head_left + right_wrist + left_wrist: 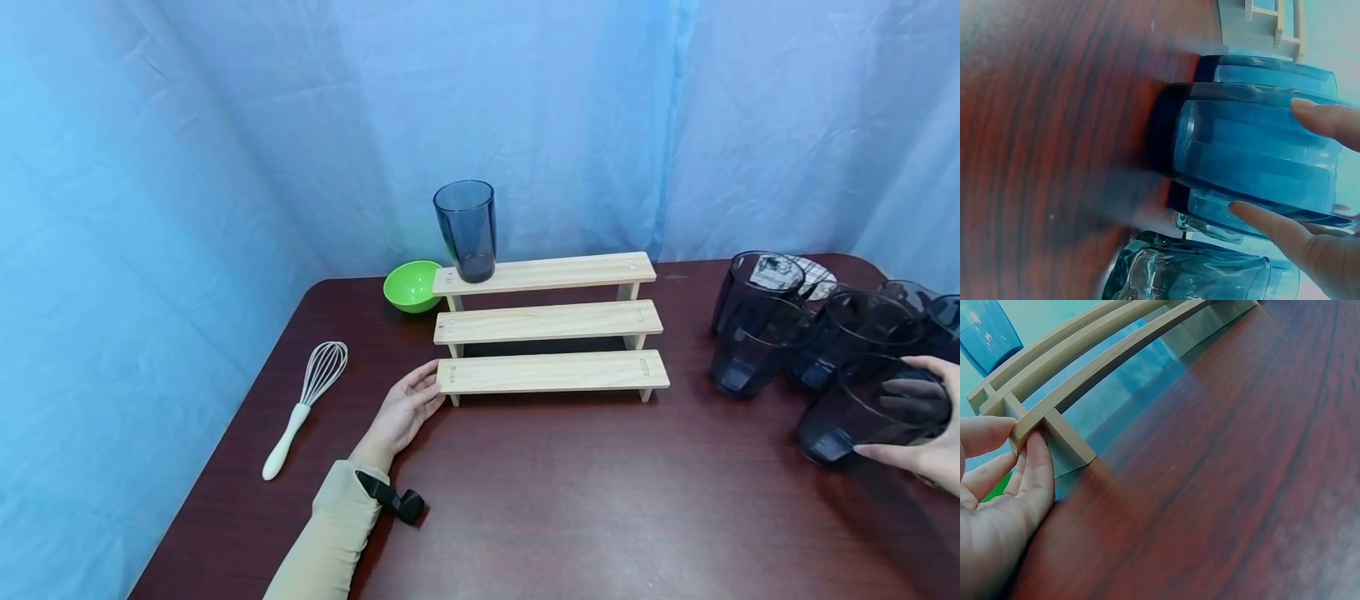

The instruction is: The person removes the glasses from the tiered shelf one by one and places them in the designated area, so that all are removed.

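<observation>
A three-step wooden rack (555, 372) stands in the middle of the table. My left hand (405, 408) pinches the left end of its lowest step; in the left wrist view, thumb and fingers lie on either side of that board (1038, 419). One blue-tinted drinking glass (468, 233) stands upright on the left end of the top step. At the right, my right hand (930, 425) grips another such glass (855, 412) by its sides. The right wrist view has this glass (1247, 144) between thumb and fingers, its base close to the tabletop.
Several more dark blue glasses (757, 346) crowd the table's right side, with a patterned white cloth or dish (813, 275) behind them. A green bowl (412, 287) sits left of the rack. A white-handled whisk (300, 417) lies farther left. Blue curtains (525, 125) hang behind.
</observation>
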A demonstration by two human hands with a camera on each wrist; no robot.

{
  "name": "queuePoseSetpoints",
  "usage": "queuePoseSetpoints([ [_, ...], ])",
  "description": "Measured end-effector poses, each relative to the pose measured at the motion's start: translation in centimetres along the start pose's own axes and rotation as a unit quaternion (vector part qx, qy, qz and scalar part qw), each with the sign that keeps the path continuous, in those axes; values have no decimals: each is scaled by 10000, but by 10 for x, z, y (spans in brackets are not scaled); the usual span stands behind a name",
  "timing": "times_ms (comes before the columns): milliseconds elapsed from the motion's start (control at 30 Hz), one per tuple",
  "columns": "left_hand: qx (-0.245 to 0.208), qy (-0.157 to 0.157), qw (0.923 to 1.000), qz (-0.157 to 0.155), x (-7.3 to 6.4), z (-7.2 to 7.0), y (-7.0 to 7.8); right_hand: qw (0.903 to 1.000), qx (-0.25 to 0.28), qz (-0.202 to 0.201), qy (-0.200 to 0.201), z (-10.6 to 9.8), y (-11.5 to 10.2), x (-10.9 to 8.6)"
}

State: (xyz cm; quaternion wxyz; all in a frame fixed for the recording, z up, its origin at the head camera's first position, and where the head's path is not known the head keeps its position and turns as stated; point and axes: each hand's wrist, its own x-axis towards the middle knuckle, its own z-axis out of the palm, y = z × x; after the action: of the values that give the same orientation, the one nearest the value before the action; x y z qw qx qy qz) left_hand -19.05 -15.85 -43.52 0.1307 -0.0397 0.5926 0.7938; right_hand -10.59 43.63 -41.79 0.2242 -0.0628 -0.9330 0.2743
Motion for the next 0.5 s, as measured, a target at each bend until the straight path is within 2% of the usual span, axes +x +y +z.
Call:
queuePoseSetpoints([
  [100, -29, -22, 10000, 3, 0, 1, 0, 9977, 566, -248, 295, 1, -1, 1],
  [200, -22, -39, 10000, 10, 0, 1, 0, 9958, 709, -393, 437, -4, -12, 1],
  [367, -12, -32, 10000, 23, -1, 1, 0, 9976, 472, -363, 348, -11, -26, -2],
  [500, -18, -56, 10000, 45, -1, 1, 0, 9987, 94, -348, 358, -5, -10, -1],
])
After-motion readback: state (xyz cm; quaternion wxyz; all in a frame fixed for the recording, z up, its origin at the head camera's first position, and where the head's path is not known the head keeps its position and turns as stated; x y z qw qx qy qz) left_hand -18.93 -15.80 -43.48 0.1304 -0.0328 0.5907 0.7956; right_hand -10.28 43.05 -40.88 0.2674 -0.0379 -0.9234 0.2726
